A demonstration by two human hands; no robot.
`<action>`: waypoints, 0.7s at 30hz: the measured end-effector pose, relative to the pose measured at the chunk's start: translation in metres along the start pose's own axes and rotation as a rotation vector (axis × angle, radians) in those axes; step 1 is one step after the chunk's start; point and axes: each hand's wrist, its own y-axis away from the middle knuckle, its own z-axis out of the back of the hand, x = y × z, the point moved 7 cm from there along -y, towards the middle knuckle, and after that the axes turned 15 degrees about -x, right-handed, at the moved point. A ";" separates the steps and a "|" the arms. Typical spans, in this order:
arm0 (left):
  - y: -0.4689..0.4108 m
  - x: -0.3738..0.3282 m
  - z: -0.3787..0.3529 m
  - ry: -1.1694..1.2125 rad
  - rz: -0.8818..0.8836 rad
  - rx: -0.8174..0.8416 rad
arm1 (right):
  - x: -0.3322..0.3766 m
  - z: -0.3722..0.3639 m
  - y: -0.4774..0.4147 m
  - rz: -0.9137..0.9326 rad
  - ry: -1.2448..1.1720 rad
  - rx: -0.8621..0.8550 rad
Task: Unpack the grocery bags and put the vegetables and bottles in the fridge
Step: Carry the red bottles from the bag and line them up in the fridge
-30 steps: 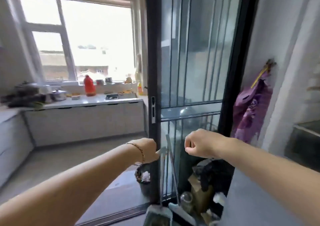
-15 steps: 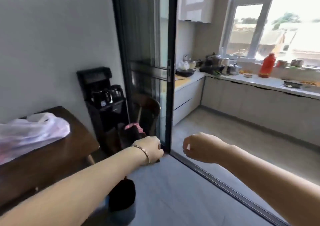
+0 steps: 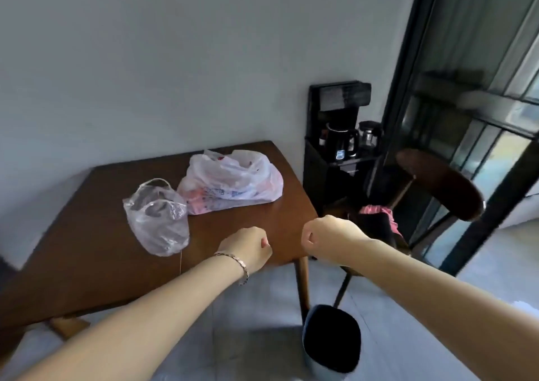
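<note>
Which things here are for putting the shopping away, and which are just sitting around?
For the job: white printed bag, clear bag, both on the brown table.
Just lying about: black kettle, dark chair, bin on the floor.

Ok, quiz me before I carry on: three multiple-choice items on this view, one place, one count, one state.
1. The clear bag lies where, against the white printed bag?
A. Left of it
B. Right of it
C. On the floor
2. How many bags are on the table?
A. One
B. Two
C. Four
3. The left hand and right hand are:
A. Both curled, holding nothing
B. Both gripping a bag
C. Flat on the table
Answers: 1 A, it sits to the printed bag's left on the tabletop; 2 B, only those two show; 3 A, both fists are clear of the bags.
</note>
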 end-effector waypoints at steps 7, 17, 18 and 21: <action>-0.123 0.066 0.008 -0.061 0.075 -0.096 | 0.010 -0.055 -0.162 0.131 -0.001 0.038; -0.254 0.163 0.037 0.079 0.192 -0.342 | 0.030 -0.094 -0.329 -0.012 -0.057 -0.097; -0.267 0.170 0.036 0.096 0.178 -0.360 | 0.029 -0.093 -0.338 -0.053 -0.099 -0.125; -0.316 0.185 0.028 0.018 0.058 -0.345 | 0.035 -0.098 -0.369 -0.026 -0.080 -0.199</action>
